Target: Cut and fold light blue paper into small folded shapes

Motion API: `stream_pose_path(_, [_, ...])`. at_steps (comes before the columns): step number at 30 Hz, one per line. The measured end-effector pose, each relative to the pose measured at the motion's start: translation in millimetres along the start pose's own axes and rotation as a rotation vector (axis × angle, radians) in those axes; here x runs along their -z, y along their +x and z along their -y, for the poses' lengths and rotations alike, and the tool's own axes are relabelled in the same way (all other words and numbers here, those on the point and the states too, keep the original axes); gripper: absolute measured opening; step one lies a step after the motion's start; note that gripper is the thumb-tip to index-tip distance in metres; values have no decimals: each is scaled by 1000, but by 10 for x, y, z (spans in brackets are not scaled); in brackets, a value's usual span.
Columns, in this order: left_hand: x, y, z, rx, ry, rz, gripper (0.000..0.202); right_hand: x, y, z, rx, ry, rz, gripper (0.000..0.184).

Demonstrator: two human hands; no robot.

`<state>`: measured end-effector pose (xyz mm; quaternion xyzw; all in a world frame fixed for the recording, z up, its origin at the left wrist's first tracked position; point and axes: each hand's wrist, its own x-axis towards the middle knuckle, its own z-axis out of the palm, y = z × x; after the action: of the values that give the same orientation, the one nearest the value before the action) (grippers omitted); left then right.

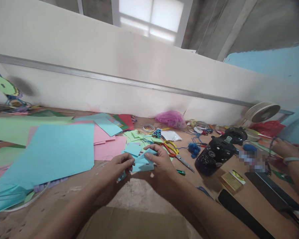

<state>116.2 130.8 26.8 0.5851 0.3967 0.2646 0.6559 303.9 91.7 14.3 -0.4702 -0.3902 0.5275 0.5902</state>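
Between my two hands is a small piece of light blue paper (145, 160), partly folded, its upper flap raised at a slant. My left hand (122, 165) pinches its left edge between thumb and fingers. On the opposite side my right hand (160, 162) grips it, thumb on the front and fingers behind. Just past the hands lies a blue paper square (133, 149) on a heap of green paper pieces (134, 135). Scissors with orange handles (167, 149) rest right behind my right hand, beside a yellow-handled pair (173, 146).
Large blue sheets (62, 152) and pink sheets (109, 148) spread over the table's left. To the right stand a dark jug (213, 156) and a small gold box (231, 182). Blue yarn (194, 150) lies near the jug. Another person's hands (286, 149) work at the far right.
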Motion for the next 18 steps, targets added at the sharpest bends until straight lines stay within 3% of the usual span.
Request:
stream_pose_path(4, [-87,-112,-36,-123,27,-24,32,-14,-45,7,36,-79,12,30])
stream_pose_path(7, [-94,-81,-38,-89,58,-13,34,-43,-65,4,59,-104,28,31])
stream_pose_path(11, [-40,51,-4,-51,51,-78,38,-71,-23,11,70,17,-45,48])
stream_pose_path(14, [-36,81,20,-52,34,-135,39,-78,15,19,84,33,-96,36])
stream_pose_path(18, [-110,8,-3,-62,-15,-183,37,-152,-101,45,33,65,-58,29])
